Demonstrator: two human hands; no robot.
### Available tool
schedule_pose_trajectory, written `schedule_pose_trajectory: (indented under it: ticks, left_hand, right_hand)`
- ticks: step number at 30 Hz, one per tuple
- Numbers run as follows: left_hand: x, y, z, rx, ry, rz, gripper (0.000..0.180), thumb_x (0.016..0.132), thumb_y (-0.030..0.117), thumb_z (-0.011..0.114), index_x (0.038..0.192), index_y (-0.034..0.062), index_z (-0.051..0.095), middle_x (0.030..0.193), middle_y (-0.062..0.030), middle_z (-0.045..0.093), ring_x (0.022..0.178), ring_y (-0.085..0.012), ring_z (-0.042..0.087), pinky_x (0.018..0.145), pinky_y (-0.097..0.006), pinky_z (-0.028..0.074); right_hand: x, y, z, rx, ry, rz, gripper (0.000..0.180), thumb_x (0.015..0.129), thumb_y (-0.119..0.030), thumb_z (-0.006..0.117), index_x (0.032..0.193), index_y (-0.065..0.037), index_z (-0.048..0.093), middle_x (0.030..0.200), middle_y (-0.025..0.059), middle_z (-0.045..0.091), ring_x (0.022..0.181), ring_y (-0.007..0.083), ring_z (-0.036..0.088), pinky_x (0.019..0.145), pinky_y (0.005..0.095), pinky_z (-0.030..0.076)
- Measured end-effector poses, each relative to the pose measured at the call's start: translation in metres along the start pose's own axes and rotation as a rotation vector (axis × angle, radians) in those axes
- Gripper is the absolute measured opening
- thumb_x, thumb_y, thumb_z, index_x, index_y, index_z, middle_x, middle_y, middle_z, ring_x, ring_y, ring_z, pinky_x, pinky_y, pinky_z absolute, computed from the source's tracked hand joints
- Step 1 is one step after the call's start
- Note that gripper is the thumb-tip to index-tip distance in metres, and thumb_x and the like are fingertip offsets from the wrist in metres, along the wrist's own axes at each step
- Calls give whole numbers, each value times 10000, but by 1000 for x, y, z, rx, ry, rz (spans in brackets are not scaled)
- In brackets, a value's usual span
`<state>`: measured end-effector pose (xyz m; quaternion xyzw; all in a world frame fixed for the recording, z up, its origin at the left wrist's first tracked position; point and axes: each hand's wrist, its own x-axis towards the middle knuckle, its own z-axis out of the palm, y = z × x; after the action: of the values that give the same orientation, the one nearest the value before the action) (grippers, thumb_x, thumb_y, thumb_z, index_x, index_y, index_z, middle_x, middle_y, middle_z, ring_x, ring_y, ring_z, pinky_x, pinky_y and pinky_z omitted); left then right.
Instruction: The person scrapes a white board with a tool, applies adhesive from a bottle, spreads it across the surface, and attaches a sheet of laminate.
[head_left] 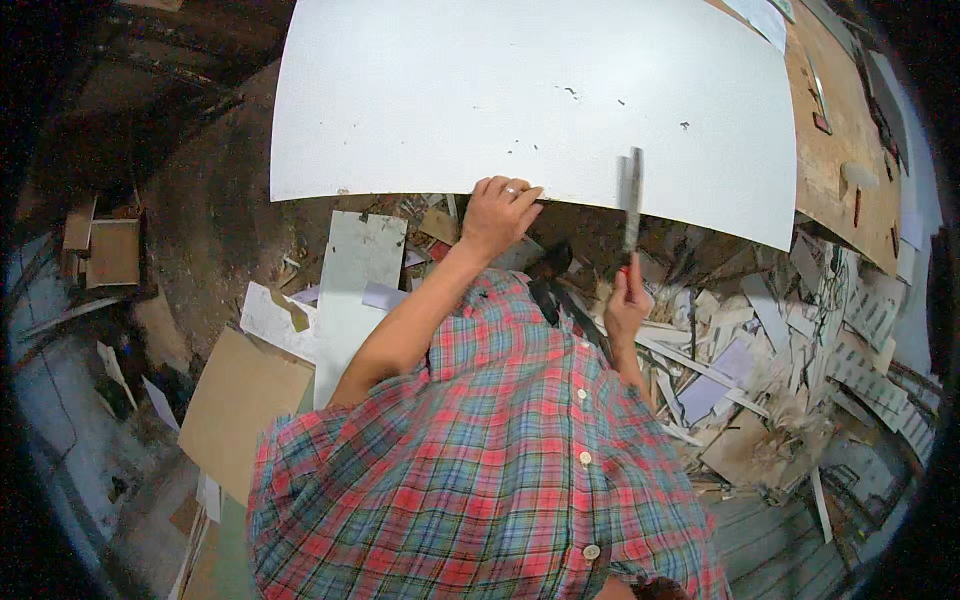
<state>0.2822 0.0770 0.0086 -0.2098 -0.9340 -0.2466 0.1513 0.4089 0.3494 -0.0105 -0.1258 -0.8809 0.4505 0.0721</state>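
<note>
fingers (515, 190) grip white board (520, 95) edge; right hand's (627, 300) blurred tool (632, 200), perhaps a file.

A short-sleeved plaid shirt (500, 470) in red, teal and grey, fastened with white buttons, is worn; a ring (511, 190) is seen on one finger.

Offcuts of white board (352, 290) and brown cardboard (238, 400) are lying about the dirty floor (215, 225). A heap of paper scraps (770, 370) is piling up beneath the wooden worktop (840, 150).
</note>
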Motion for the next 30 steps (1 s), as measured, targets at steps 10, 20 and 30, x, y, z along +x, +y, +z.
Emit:
schedule_pose_trajectory:
  ticks: [10, 20, 30]
  left_hand:
    - [18, 29, 22, 160, -87, -4, 127, 821, 191, 699, 879, 109, 623, 896, -53, 612, 870, -228, 574, 781, -389, 427]
    - [-14, 16, -8, 218, -307, -202, 166, 919, 223, 577, 921, 62, 619, 943, -140, 625, 912, -333, 590, 803, -466, 438]
    - [-54, -16, -61, 162, -92, -398, 113, 918, 182, 609, 929, 70, 612, 951, -121, 628, 918, -332, 588, 798, -466, 426]
  right_hand:
    - [-49, 74, -90, 83, 162, 227, 430, 987, -48, 568, 1414, -11, 527, 1156, 132, 695, 984, 154, 647, 876, 278, 508]
    - [-16, 52, -63, 26, 20, -147, 448, 949, -58, 599, 1393, -120, 583, 792, 110, 637, 676, 175, 574, 646, 314, 473]
    - [-18, 7, 5, -255, -284, -334, 739, 767, -70, 681, 1443, -308, 502, 905, 68, 622, 674, 301, 657, 570, 423, 550]
